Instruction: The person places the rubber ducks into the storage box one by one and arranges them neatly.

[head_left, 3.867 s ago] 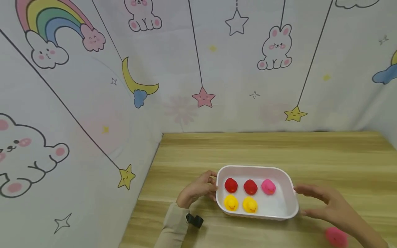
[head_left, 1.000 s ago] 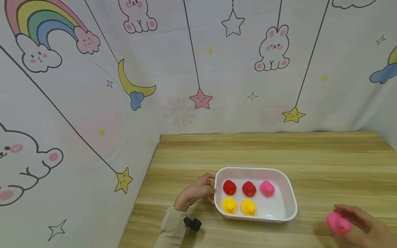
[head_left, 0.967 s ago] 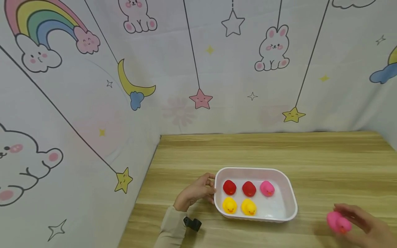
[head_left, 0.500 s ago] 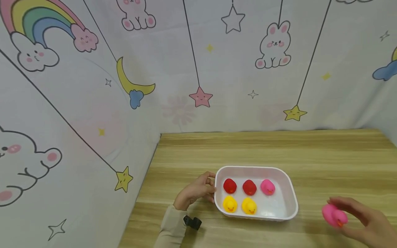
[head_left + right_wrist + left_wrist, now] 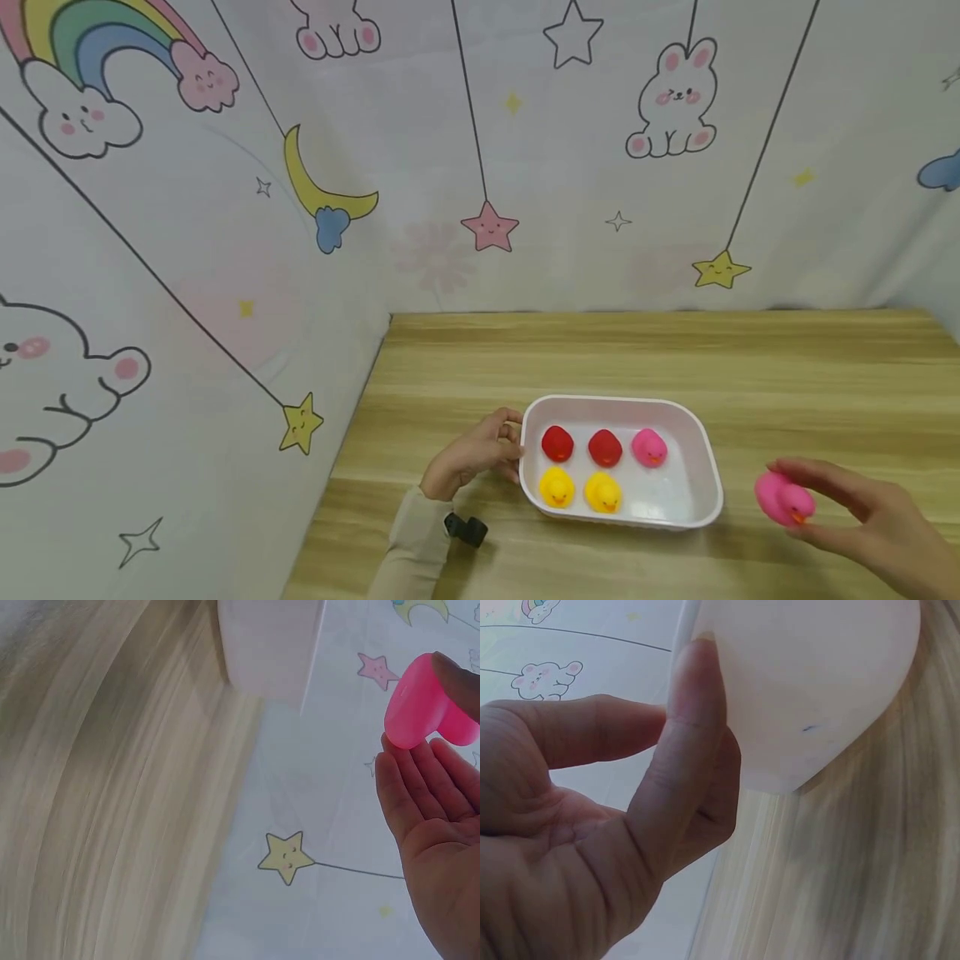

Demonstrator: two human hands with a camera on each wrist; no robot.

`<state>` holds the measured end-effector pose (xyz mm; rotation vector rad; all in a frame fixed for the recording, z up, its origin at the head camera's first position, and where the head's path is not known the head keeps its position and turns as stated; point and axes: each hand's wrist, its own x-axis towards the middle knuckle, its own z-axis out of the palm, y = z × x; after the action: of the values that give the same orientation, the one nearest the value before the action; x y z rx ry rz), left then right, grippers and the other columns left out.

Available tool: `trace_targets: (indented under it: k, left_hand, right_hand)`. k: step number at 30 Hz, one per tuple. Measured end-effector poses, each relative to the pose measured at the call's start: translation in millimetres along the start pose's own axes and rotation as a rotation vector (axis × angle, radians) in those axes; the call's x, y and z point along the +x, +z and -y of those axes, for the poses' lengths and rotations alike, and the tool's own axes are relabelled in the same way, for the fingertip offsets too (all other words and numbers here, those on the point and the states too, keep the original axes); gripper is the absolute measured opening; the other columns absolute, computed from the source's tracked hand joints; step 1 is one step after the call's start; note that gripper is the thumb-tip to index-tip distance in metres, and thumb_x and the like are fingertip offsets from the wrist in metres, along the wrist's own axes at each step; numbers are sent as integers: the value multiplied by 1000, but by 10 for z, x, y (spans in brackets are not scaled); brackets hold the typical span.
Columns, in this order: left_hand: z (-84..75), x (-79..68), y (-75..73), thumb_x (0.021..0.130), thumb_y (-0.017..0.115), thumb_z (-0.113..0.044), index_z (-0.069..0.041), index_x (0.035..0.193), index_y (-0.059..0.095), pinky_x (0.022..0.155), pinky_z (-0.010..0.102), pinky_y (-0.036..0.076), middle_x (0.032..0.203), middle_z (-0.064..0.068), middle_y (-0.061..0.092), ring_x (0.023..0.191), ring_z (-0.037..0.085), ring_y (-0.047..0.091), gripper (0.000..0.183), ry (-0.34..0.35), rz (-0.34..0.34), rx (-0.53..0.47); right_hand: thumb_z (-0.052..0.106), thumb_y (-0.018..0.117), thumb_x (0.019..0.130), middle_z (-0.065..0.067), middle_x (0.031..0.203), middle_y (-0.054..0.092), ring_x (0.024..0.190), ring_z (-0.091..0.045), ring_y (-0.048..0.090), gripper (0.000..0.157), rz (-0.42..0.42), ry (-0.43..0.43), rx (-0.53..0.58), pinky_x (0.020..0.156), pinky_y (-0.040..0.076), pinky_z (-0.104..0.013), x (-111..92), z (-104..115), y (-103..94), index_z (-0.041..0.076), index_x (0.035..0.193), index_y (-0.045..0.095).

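Observation:
A white plastic tray on the table holds two red rubber ducks, two yellow rubber ducks and one pink rubber duck. At its left end, my left hand holds the rim with curled fingers; the left wrist view has the fingertips against the tray wall. To the right of the tray, my right hand pinches another pink rubber duck between thumb and fingers. In the right wrist view that duck appears above the palm, partly covered by the thumb.
The wood-grain table runs back to a white cloth printed with rabbits, stars and a rainbow. More of this cloth hangs along the left side. A small black device sits at the left sleeve cuff.
My right hand, near the tray's right end at first, has taken hold of the pink duck at lower right and brought it leftward and farther back. My left hand stays at the tray.

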<state>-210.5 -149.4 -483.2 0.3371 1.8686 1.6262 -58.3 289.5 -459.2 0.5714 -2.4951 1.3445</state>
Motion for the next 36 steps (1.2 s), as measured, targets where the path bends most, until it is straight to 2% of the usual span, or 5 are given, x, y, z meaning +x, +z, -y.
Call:
trace_targets:
  k: [7,15,24,28,36]
  left_hand:
    - [15,-45,19,91,55,10,10,132,34,57,31,64,90,10,48,63,18,62,46,10,-6,-10]
    - [8,-58,1,91,54,11,11,132,34,57,30,64,91,11,49,63,18,60,46,20,-17,0]
    - [-17,-11,40,91,54,10,10,132,33,57,29,64,93,11,49,64,18,61,47,26,-8,-8]
    - [-13,-2,43,91,54,11,11,132,32,57,30,64,93,11,49,64,18,60,47,28,-11,-9]
    - [-1,3,50,90,54,11,11,131,32,56,30,64,92,12,50,63,18,60,47,29,-17,-13]
  right_hand:
    - [-16,85,65,-1,120,71,115,2,59,66,26,2,-2,98,43,-5,141,156,94,-2,126,65]
    - [-10,88,66,-3,118,72,116,0,60,63,67,-36,2,100,43,-7,372,307,204,3,124,68]
    - [-1,90,70,1,119,70,115,1,58,60,87,-49,-16,97,44,-5,523,359,322,10,126,68]
    - [-1,89,71,-1,119,70,115,0,58,59,110,-71,3,97,45,-7,603,351,418,9,126,68]
    - [5,90,73,2,118,70,112,0,58,56,144,-26,-34,92,55,-18,689,322,556,12,124,69]
